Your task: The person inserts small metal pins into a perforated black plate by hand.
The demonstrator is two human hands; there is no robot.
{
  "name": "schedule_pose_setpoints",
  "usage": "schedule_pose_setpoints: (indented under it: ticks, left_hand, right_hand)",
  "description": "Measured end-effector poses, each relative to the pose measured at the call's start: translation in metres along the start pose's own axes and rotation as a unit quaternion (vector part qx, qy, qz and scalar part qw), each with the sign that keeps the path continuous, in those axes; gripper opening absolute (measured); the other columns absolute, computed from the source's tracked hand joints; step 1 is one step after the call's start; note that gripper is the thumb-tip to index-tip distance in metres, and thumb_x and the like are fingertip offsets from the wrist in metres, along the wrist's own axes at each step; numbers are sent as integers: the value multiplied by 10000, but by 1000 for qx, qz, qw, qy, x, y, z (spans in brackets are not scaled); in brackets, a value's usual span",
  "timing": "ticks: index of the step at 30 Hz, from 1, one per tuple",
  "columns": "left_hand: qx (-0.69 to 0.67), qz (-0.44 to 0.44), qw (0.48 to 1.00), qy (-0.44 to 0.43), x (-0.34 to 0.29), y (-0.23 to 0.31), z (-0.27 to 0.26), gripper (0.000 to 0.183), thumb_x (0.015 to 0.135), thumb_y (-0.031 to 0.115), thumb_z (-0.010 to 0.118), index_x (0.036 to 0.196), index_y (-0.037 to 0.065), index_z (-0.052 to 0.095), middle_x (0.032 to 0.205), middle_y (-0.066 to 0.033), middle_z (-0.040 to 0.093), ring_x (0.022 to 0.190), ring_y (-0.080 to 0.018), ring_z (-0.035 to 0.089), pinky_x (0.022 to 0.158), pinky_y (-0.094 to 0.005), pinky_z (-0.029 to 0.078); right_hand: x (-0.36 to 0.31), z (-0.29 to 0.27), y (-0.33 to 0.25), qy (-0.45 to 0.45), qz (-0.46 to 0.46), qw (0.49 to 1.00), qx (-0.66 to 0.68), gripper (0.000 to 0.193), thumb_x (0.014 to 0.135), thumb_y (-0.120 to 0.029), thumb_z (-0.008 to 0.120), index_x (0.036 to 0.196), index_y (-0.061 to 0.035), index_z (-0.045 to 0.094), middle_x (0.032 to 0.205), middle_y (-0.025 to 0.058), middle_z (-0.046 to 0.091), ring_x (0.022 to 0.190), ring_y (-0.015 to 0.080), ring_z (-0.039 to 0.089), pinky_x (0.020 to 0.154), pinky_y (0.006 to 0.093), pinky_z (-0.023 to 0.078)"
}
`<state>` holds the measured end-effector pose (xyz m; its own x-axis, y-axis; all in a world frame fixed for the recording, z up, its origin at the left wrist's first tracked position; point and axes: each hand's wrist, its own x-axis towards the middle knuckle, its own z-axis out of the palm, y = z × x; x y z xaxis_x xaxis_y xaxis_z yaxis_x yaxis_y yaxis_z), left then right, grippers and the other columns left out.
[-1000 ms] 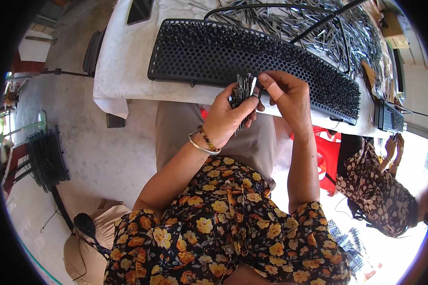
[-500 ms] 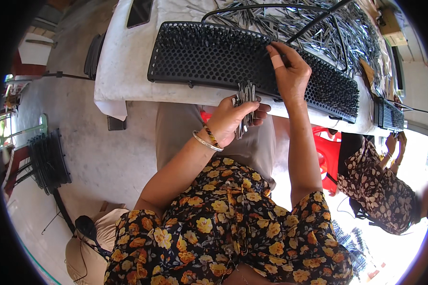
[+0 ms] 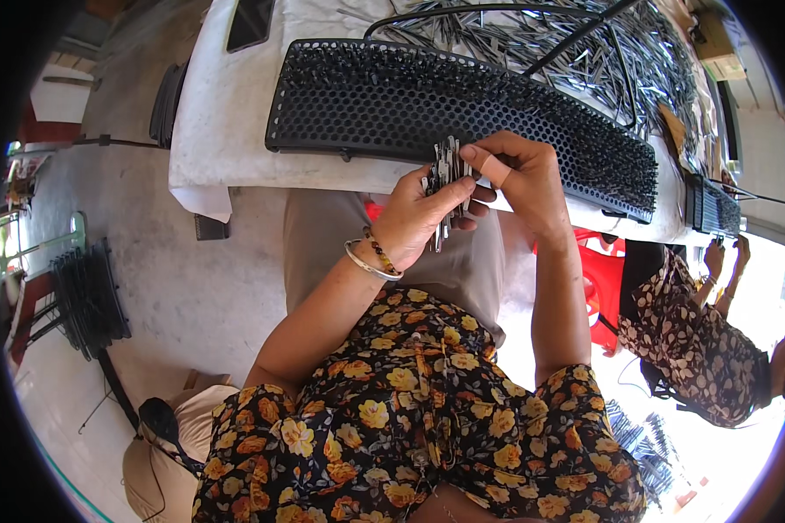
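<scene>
A bundle of thin, flat metal strips (image 3: 446, 166) is gripped in my left hand (image 3: 414, 213), thumb across them, just off the table's front edge. My right hand (image 3: 528, 179), with a pale band round its thumb, meets the upper end of the bundle, thumb and forefinger pinched at the strips. Whether it holds a single strip is too small to tell. Beyond both hands lies a long black perforated rack (image 3: 358, 109). Upright dark pieces fill its holes along the far side and right part; bare holes show at the near left and middle.
A big heap of loose metal strips (image 3: 567, 52) covers the table behind the rack, under a black bent-tube frame (image 3: 497, 9). A dark phone (image 3: 250, 23) lies on the white tablecloth (image 3: 222, 113). At right, another person (image 3: 693, 340) works at a smaller rack (image 3: 713, 207).
My right hand has come back from the rack's holes, down and toward me, to the bundle. The left hand still holds the strips, in nearly the same place.
</scene>
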<state>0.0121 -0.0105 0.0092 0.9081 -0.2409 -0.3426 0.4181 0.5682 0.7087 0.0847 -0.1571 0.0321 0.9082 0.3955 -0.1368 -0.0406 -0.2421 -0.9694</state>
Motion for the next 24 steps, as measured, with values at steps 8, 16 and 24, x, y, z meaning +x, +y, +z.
schedule_pose_setpoints:
  ticks: [8, 16, 24]
  left_hand:
    - [-22, -29, 998, 43, 1, -2, -1, 218, 910, 199, 557, 1061, 41, 573, 951, -96, 657, 768, -130, 615, 615, -247, 486]
    - [4, -78, 997, 6, 2, -8, 4, 222, 907, 201, 560, 1043, 26, 583, 910, -86, 654, 708, -111, 579, 571, -224, 434]
    - [4, -77, 997, 15, 1, -10, 0, 221, 907, 196, 561, 1047, 26, 581, 913, -90, 651, 712, -109, 577, 567, -222, 431]
  right_hand:
    - [11, -11, -5, 104, -4, 994, 31, 188, 827, -137, 667, 935, 17, 669, 780, 31, 654, 597, 57, 530, 512, 194, 422]
    - [52, -22, 13, 199, -184, 962, 11, 179, 840, -135, 667, 965, -8, 655, 763, 0, 637, 589, 37, 492, 523, 184, 406]
    - [52, -28, 19, 219, -198, 947, -126, 158, 835, -118, 662, 964, -28, 660, 764, 16, 646, 613, 52, 526, 558, 202, 439]
